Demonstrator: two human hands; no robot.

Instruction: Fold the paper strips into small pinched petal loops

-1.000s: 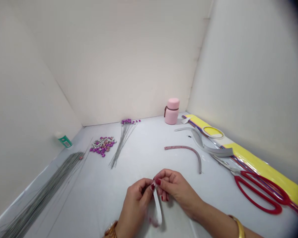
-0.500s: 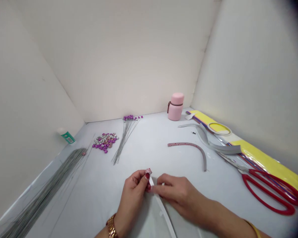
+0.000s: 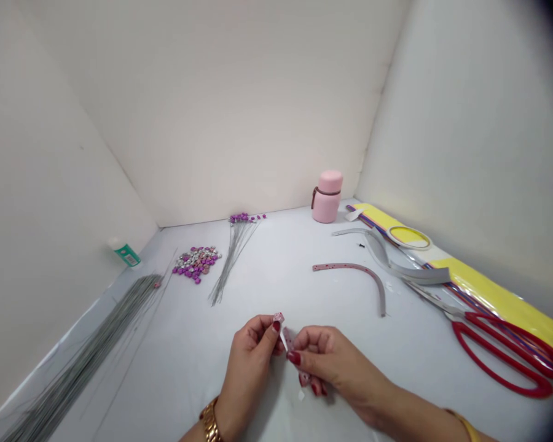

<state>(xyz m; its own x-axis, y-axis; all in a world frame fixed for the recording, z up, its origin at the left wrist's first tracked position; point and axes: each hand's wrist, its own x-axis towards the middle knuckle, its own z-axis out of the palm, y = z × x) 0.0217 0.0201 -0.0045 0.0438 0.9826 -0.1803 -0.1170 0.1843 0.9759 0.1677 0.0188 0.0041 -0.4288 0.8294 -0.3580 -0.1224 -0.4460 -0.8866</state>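
My left hand (image 3: 252,353) pinches the small rolled pink end of a paper strip (image 3: 279,319) between thumb and forefinger, low in the middle of the white table (image 3: 276,270). My right hand (image 3: 325,359) is closed just beside it, fingers curled around the strip's white tail. The two hands touch at the fingertips. Most of the strip is hidden inside the right hand.
A curved pink strip (image 3: 354,276) lies beyond the hands. Red scissors (image 3: 502,350), grey strips (image 3: 396,261), a tape ring (image 3: 409,237) and yellow sheets (image 3: 502,294) line the right wall. A pink jar (image 3: 328,196), beaded wires (image 3: 233,252), purple beads (image 3: 196,262), a wire bundle (image 3: 87,350) and a glue bottle (image 3: 124,252) sit behind and left.
The right hand drew back toward the left hand and curled shut around the strip; the long white tail that ran down toward me is now gathered in.
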